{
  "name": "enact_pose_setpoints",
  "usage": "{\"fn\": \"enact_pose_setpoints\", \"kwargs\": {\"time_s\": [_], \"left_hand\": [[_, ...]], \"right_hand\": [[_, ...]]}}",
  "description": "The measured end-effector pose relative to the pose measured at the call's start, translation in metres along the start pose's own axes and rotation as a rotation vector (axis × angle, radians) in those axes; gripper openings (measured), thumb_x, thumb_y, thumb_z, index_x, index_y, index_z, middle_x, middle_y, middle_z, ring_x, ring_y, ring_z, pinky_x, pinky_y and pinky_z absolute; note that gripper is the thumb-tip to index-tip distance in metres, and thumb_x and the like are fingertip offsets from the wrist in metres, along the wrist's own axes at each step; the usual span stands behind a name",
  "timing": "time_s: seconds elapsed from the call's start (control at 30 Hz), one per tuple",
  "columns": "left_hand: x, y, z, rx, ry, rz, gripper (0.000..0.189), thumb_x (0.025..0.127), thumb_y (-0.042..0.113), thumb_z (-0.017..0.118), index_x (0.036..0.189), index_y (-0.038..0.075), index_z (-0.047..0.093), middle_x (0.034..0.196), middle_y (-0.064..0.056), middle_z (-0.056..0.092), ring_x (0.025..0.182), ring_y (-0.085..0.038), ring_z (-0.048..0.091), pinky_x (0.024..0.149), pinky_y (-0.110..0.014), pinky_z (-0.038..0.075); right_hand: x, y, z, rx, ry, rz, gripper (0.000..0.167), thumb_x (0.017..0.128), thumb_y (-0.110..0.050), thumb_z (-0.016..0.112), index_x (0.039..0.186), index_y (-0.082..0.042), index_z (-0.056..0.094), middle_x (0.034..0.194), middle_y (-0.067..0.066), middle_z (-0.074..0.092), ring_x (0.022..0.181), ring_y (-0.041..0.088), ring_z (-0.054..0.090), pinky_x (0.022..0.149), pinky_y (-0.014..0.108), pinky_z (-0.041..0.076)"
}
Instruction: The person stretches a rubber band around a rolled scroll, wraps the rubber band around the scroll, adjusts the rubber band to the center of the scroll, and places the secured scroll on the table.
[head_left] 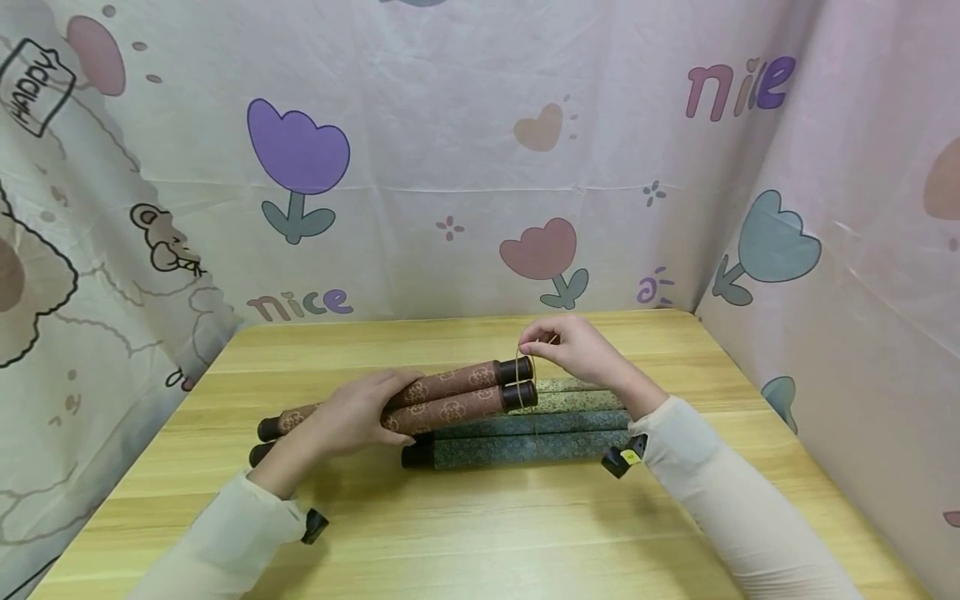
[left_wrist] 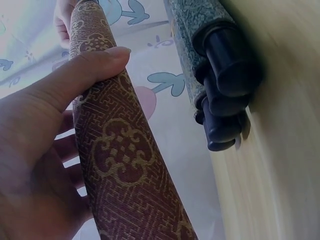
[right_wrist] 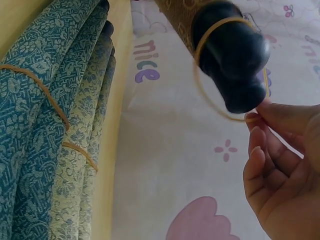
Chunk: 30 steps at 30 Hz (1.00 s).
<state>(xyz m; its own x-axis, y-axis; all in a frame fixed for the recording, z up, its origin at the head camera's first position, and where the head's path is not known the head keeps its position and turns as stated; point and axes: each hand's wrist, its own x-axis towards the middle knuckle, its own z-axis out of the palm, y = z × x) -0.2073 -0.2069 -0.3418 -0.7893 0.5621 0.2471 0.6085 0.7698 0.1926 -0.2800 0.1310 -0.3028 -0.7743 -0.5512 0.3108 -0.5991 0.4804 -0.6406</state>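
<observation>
My left hand (head_left: 360, 412) grips a pair of brown patterned scrolls (head_left: 453, 410) side by side, thumb on the near one and fingers beyond. They are held raised and slanted, with dark knobs at both ends. Around the right-end knobs loops a thin tan rubber band (right_wrist: 200, 82). My right hand (head_left: 577, 346) pinches that band between thumb and fingertips and draws it away from the knobs. Below and to the right lie blue-green patterned scrolls (head_left: 517, 450), partly covered by the brown pair, and pale yellow-green scrolls (head_left: 573, 402) behind them.
The scrolls lie on a light wooden table (head_left: 465, 533). Rubber bands circle the blue-green scrolls and the yellow-green ones; one such band (right_wrist: 45, 90) shows in the right wrist view. A printed cloth (head_left: 420, 142) hangs behind the table and along both sides.
</observation>
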Motion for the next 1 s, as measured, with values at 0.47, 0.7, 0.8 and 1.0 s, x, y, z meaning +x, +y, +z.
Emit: {"fn": "enact_pose_setpoints", "kwargs": {"time_s": [0.47,0.7,0.8,1.0], "left_hand": [[-0.002,0.015,0.002,-0.040,0.009,0.091,0.089,0.069,0.040,0.088,0.144,0.011,0.048,0.130,-0.007,0.060,0.114,-0.028,0.060,0.096,-0.046,0.049],[-0.003,0.020,0.000,-0.055,0.001,0.114,0.089,0.070,0.038,0.088,0.145,0.012,0.046,0.130,-0.007,0.059,0.114,-0.028,0.059,0.095,-0.047,0.049],[-0.003,0.021,0.001,-0.043,-0.009,0.132,0.090,0.071,0.038,0.088,0.146,0.013,0.045,0.132,-0.008,0.058,0.116,-0.030,0.059,0.096,-0.048,0.049],[-0.004,0.021,0.004,-0.002,-0.030,0.153,0.091,0.072,0.035,0.088,0.148,0.012,0.043,0.134,-0.010,0.056,0.116,-0.033,0.058,0.097,-0.049,0.048]], "right_hand": [[0.008,0.015,0.014,0.239,-0.152,-0.059,0.009,0.093,-0.009,0.067,0.097,-0.006,0.074,0.097,0.010,0.072,0.090,0.023,0.065,0.082,0.033,0.053],[0.011,0.018,0.015,0.297,-0.159,-0.035,0.010,0.095,-0.011,0.064,0.098,-0.005,0.072,0.094,0.011,0.070,0.085,0.018,0.063,0.079,0.033,0.053],[0.011,0.020,0.009,0.378,-0.178,-0.008,0.010,0.097,-0.010,0.062,0.097,-0.003,0.069,0.089,0.014,0.069,0.070,0.016,0.057,0.065,0.027,0.050],[0.012,0.024,-0.007,0.552,-0.302,-0.028,0.009,0.096,-0.006,0.060,0.094,0.001,0.066,0.083,0.021,0.064,0.059,0.013,0.047,0.056,0.023,0.042]]}}
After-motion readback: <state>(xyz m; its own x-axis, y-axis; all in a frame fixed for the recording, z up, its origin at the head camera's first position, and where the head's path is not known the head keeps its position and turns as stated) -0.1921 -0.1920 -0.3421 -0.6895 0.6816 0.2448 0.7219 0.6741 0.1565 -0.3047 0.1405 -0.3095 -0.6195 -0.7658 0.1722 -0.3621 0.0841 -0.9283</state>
